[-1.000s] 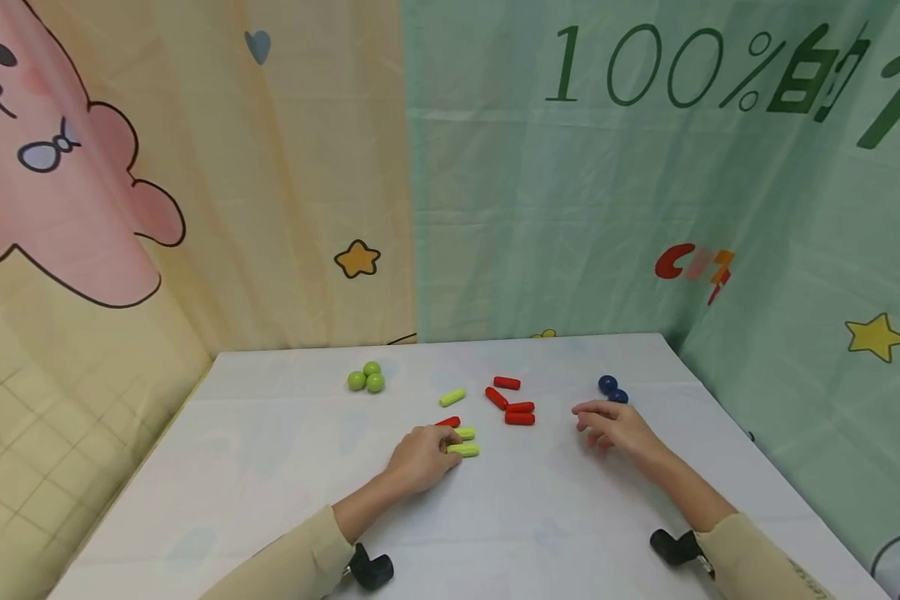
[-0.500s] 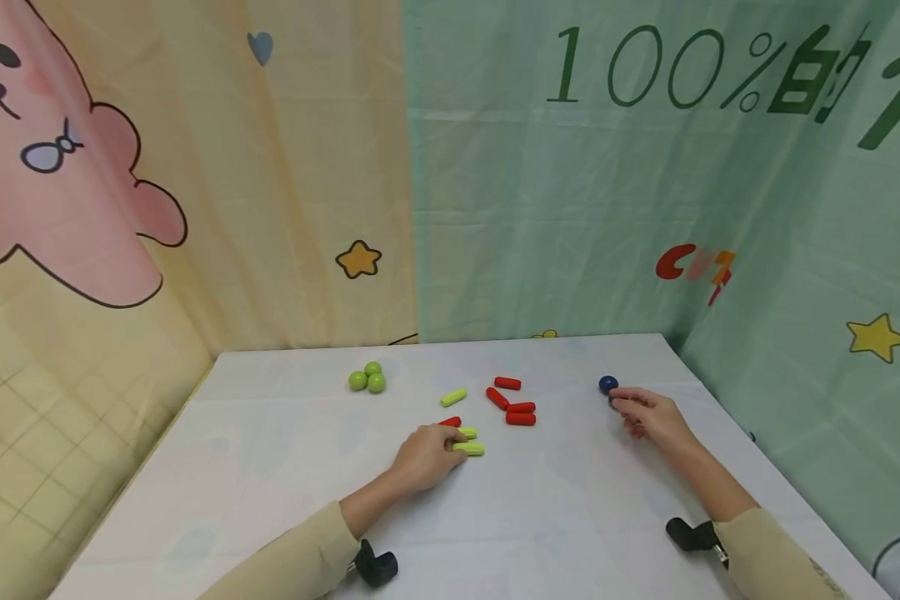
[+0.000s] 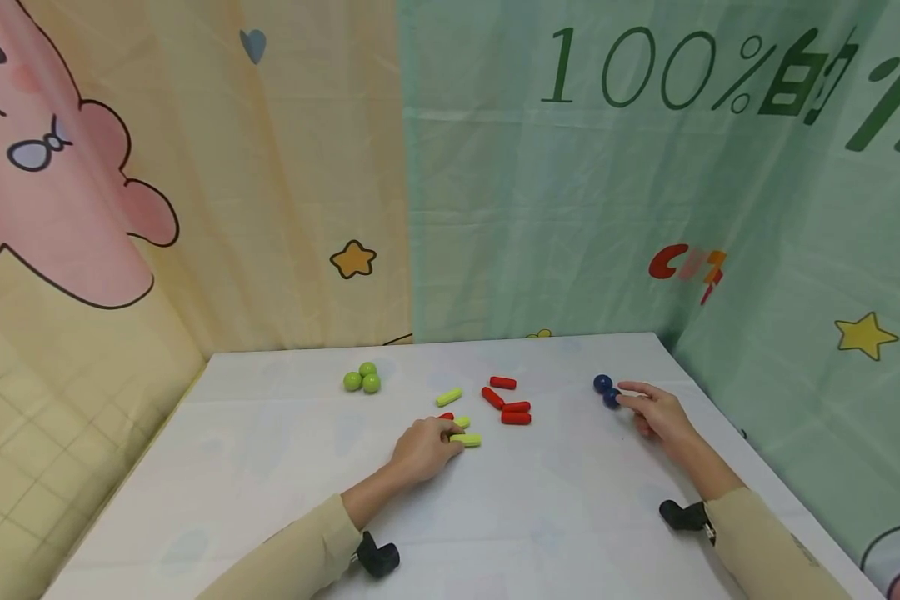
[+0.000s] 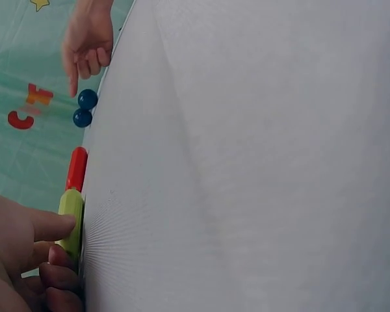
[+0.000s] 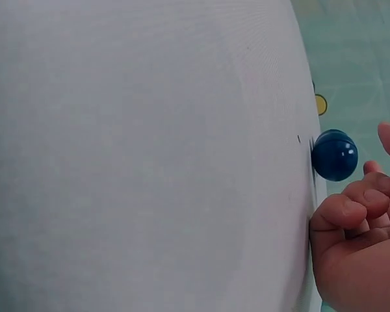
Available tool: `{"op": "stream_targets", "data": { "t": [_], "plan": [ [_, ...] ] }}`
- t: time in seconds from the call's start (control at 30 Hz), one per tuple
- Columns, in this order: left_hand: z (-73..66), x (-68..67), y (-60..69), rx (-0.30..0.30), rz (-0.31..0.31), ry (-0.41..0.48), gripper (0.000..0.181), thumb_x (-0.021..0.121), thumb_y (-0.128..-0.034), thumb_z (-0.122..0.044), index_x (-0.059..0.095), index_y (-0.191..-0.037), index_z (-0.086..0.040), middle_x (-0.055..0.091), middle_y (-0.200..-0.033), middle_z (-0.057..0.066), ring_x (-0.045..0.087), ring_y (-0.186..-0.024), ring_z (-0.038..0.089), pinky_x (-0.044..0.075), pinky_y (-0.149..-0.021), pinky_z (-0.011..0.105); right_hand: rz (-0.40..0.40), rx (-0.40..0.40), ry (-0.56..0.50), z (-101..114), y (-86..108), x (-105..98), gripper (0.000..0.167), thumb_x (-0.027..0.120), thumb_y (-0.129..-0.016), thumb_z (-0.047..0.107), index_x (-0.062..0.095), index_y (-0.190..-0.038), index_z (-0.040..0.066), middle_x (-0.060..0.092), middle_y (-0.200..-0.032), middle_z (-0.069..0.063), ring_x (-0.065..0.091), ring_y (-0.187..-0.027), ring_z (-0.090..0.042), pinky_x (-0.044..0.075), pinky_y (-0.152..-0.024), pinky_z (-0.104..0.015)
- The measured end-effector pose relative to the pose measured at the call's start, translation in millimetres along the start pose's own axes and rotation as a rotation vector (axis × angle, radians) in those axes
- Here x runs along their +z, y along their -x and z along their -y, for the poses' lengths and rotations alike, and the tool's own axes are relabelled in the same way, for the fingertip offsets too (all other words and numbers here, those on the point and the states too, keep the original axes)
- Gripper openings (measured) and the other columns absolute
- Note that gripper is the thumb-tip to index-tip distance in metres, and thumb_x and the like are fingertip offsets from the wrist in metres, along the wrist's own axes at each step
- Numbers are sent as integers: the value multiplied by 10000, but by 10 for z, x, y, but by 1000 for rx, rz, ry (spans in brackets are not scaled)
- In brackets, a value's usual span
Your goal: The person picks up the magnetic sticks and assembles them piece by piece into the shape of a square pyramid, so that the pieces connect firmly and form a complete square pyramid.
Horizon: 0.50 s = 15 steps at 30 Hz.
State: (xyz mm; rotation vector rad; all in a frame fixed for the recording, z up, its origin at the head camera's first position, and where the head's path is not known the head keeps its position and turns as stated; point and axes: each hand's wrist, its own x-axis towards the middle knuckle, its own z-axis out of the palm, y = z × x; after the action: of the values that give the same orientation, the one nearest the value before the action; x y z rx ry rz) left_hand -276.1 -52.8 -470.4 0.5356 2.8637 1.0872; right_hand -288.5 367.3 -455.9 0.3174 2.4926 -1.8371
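Left hand (image 3: 422, 448) pinches a lime stick (image 3: 471, 440) — to steady it, I judge; right hand (image 3: 662, 418), grasping nothing, reaches beside a blue ball (image 3: 611, 398).

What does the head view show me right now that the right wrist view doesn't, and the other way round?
Only the head view: the left hand pinching a yellow-green stick, the red sticks and the three green balls.

Only the right wrist view: a close look at the underside of the right hand, some fingers curled in.

Both: the right hand by the blue balls and the white table.
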Motion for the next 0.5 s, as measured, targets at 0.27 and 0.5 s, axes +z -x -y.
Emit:
{"op": "stream_targets", "data": {
  "t": [0.27, 0.5],
  "plan": [
    [25, -13, -18, -7, -13, 12, 234, 732, -898, -226, 781, -1111, -141, 653, -805, -73, 519, -677, 104, 389, -569, 254, 15, 38, -17, -68, -100, -40, 675, 720, -935, 297, 442, -1493, 38, 328, -560, 104, 293, -477, -72, 306, -457, -242],
    [40, -15, -18, -24, -12, 30, 230, 735, -898, -222, 780, -1107, -137, 636, -807, -70, 514, -695, 116, 387, -585, 257, 46, 51, 51, -77, -141, -55, 691, 706, -944, 302, 412, -1515, 46, 346, -561, 94, 303, -459, -73, 304, -448, -241]
  ]
}}
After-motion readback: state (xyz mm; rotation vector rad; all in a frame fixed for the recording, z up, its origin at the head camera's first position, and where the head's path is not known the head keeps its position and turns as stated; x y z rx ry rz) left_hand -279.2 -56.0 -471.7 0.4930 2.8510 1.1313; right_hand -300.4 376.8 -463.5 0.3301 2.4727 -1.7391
